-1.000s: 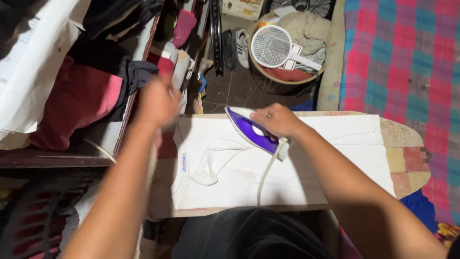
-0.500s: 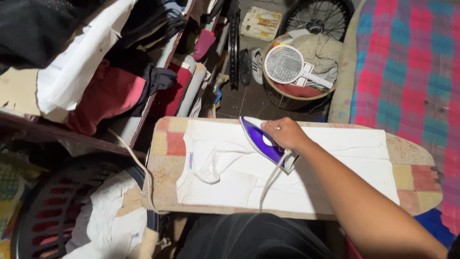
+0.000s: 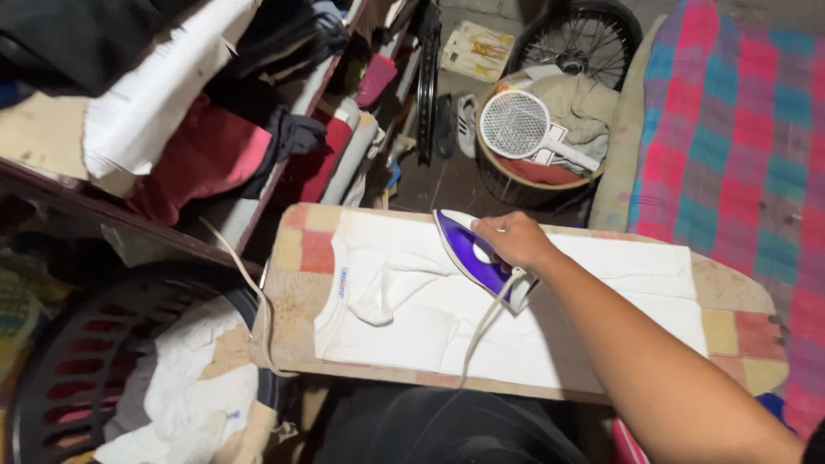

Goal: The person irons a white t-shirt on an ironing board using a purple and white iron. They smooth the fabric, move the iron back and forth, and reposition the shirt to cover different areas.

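The right hand (image 3: pixel 514 239) is closed around the handle of a purple and white iron (image 3: pixel 477 258), whose soleplate rests flat on a white garment (image 3: pixel 516 301) spread along the ironing board (image 3: pixel 296 258); the iron sits toward the far edge of the board, about midway along its length, nose pointing to the board's patchwork-covered end. A pale cord (image 3: pixel 481 331) trails from the iron's heel across the cloth and over the board's near edge. The left hand is out of view, so nothing can be said of its grip. Judging by the cloth, the stretch on the right of the iron lies flat and smooth, while the part to its left (around the collar and a folded sleeve) is rumpled, so the pressing looks partly done with that end left to do. Below the board's patchwork end stands a dark laundry basket (image 3: pixel 94 344) holding crumpled pale clothes. Beyond the board's far edge sits a round tub (image 3: pixel 507 185) of laundry with a white racket-shaped swatter (image 3: pixel 520 127) on top, and a plaid blanket (image 3: pixel 739 129) lies past the board's right end.
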